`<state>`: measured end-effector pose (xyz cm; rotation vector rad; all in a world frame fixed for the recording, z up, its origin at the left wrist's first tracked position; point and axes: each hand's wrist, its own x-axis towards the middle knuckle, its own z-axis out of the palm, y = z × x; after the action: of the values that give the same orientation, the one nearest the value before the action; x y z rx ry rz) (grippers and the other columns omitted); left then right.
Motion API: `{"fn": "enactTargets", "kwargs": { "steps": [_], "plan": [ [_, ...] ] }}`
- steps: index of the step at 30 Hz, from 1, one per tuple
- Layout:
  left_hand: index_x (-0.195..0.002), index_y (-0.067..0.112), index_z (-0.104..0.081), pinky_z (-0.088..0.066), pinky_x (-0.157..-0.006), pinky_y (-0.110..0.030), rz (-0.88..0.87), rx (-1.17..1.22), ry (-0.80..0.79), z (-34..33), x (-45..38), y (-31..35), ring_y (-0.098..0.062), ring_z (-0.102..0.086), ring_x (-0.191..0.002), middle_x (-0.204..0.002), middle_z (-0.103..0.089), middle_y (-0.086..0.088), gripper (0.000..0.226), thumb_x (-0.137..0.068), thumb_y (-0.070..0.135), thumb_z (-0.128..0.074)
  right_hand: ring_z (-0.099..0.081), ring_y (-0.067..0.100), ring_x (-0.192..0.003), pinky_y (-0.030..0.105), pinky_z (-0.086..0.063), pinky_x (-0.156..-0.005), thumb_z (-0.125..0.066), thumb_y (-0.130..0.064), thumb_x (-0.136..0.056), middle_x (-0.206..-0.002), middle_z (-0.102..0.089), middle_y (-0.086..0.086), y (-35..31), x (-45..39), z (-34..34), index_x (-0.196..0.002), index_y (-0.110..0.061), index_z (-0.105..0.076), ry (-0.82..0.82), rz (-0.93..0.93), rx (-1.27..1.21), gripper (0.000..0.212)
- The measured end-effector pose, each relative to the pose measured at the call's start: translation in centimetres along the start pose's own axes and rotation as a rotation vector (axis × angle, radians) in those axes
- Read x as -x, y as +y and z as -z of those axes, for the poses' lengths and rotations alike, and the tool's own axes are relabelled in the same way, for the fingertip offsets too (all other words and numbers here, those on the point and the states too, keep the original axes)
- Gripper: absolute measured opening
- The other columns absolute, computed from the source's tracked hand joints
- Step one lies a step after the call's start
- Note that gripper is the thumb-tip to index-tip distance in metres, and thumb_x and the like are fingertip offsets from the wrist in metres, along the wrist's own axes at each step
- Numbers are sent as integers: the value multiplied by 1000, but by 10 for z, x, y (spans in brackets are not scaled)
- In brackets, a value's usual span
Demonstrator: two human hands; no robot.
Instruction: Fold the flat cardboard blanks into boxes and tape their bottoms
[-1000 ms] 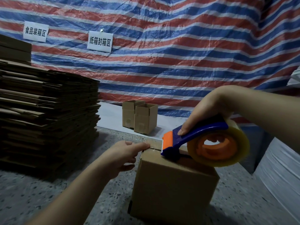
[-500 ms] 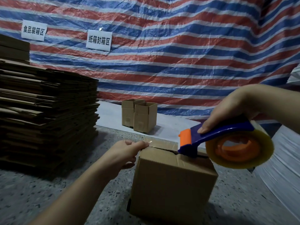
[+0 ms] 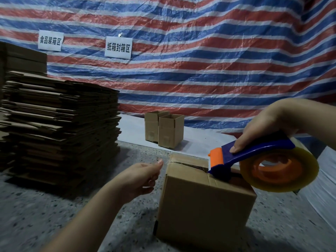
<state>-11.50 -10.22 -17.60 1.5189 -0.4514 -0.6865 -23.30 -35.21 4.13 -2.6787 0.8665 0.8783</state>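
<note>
A brown cardboard box (image 3: pixel 205 206) stands on the speckled floor with its closed flaps facing up. My right hand (image 3: pixel 267 126) grips the blue and orange tape dispenser (image 3: pixel 254 151), which carries a clear tape roll (image 3: pixel 309 171). The dispenser's orange toothed end rests on the box's top seam, right of the middle. A shiny strip of tape runs from there to the box's left top edge. My left hand (image 3: pixel 140 177) is beside that edge, fingers loosely curled, thumb tip pointing at the tape's end. I cannot tell whether the thumb touches it.
A tall stack of flat cardboard blanks (image 3: pixel 60 128) fills the left. Two folded boxes (image 3: pixel 170 131) stand open-topped on a white sheet (image 3: pixel 134 131) near the striped tarp wall (image 3: pixel 200 60). A white stack (image 3: pixel 323 188) lies at the right edge.
My right hand has drawn the dispenser to the right along the box's top seam, laying tape. My left hand has stayed at the left edge, its thumb slipping slightly off the top.
</note>
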Motion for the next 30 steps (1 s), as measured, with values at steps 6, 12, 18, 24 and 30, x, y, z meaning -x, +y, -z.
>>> {"fn": "enactTargets", "kwargs": {
  "steps": [6, 12, 18, 24, 30],
  "plan": [
    [-96, 9, -53, -43, -88, -39, -69, 141, -24, -11, -2, -17, -29, -41, -89, -91, -44, -14, 57, -75, 62, -59, -75, 24, -84, 31, -59, -71, -94, -68, -31, -100, -77, 13, 1, -1, -1, -118, -10, -67, -4, 1, 12, 109],
    [-95, 13, -49, -35, -75, -31, 55, 225, -145, -11, -3, -17, -19, -39, -73, -76, -42, -4, 58, -70, 60, -72, -74, 25, -87, 32, -59, -73, -92, -67, -40, -105, -76, 15, 1, -3, 0, -122, -10, -65, -2, -15, 21, 103],
    [-89, 15, -58, -32, -88, -34, 172, 233, -184, -8, -5, -15, -22, -39, -87, -81, -49, -3, 66, -56, 66, -82, -75, 26, -89, 34, -60, -73, -94, -69, -31, -104, -77, 15, 1, -4, 1, -121, -11, -65, -4, -13, 31, 111],
    [-74, 19, -51, -32, -70, -28, 260, 145, -141, -2, 0, -18, -15, -39, -72, -76, -46, 0, 48, -75, 64, -70, -74, 26, -92, 34, -60, -79, -93, -68, -33, -107, -76, 15, 1, -4, 1, -121, -11, -65, 3, -10, 25, 109],
    [-95, 22, -62, -46, -69, -27, -419, -266, 588, -25, 17, 23, -14, -59, -82, -94, -63, 1, 41, -96, 56, -39, -75, 20, -74, 29, -59, -62, -86, -62, -53, -89, -78, 9, -1, 0, -1, -119, -11, -64, 5, 0, 10, 86]
  ]
}}
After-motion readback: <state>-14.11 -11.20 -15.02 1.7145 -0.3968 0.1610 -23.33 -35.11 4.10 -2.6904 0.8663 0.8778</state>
